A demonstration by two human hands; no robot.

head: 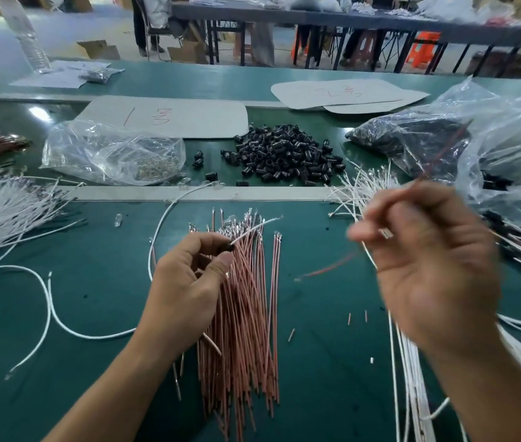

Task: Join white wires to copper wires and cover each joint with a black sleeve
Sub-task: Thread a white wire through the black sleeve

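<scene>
The left hand (189, 282) hangs over the top of the copper wires (246, 314), thumb and forefinger pinching a black sleeve (229, 247). A white wire (256, 227) sticks out of that sleeve and slants up to the right, its bare tip above the bundle. The copper wires lie in a loose sheaf down the middle of the green table (323, 378), their metal ends pointing away from the person. The right hand (428, 266) is raised to the right of the sheaf and blurred. Its fingers are curled, thumb against forefinger, around a reddish wire (329, 267) that trails out to the left below the hand. A small metal piece (386, 232) shows at the fingertips, but the blur hides exactly how it is held. Under and beside this hand lie more white wires (412, 378). Another heap of them (4, 212) lies at the left edge. Farther back, a pile of loose sleeves (284, 154) sits on the table between a clear bag (109, 151) on the left and a larger bag (476, 138) of dark parts on the right. Grey card sheets (173, 116) lie behind the pile.
</scene>
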